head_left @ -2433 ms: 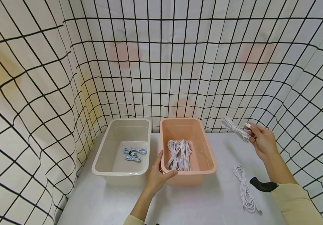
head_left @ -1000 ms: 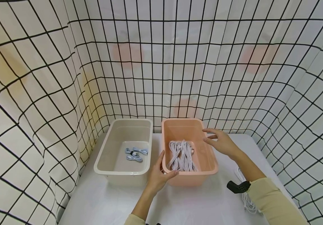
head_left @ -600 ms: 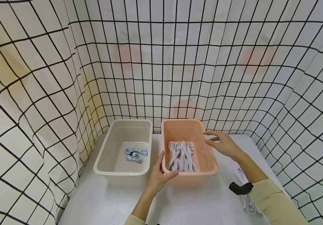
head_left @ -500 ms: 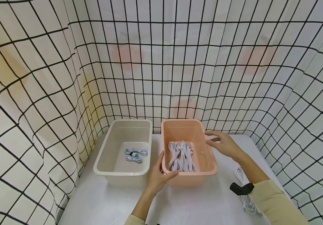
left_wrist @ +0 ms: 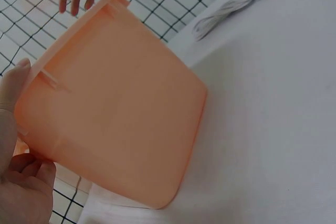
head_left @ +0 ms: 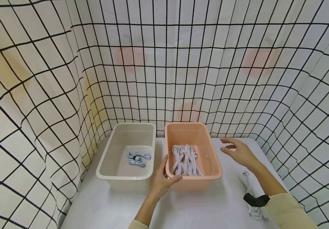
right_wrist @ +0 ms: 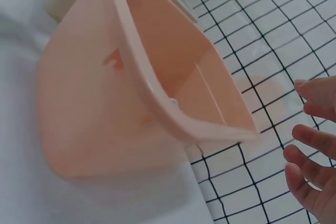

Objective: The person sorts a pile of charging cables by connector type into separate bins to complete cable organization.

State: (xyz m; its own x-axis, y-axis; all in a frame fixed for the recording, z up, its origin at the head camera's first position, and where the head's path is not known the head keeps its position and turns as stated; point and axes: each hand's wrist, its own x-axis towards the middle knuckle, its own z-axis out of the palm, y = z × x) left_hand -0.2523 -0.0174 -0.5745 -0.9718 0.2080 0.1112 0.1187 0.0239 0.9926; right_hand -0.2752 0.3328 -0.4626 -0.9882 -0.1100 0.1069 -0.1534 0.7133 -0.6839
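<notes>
My left hand (head_left: 160,183) grips the near left corner of the peach plastic bin (head_left: 194,183), thumb along the rim; in the left wrist view its fingers (left_wrist: 31,174) curl under the edge. Inside the bin lie several bundled white cables (head_left: 185,160). My right hand (head_left: 240,154) hovers to the right of this bin, apart from it. The right wrist view shows its fingers (right_wrist: 315,137) spread and bent slightly, holding nothing. Another bundled white cable (head_left: 245,178) lies on the table at right, partly hidden under my right wrist.
A beige plastic bin (head_left: 102,168) stands left of the peach one, with several bundled light blue cables (head_left: 137,162) in it. Black grid mesh (head_left: 181,73) over white sheeting rises behind and along both sides of the white table (head_left: 198,210).
My right hand held a bundled white cable at the right; a second later it was over the peach bin, without it. Now it has drawn back rightward. My left hand stays on the rim.
</notes>
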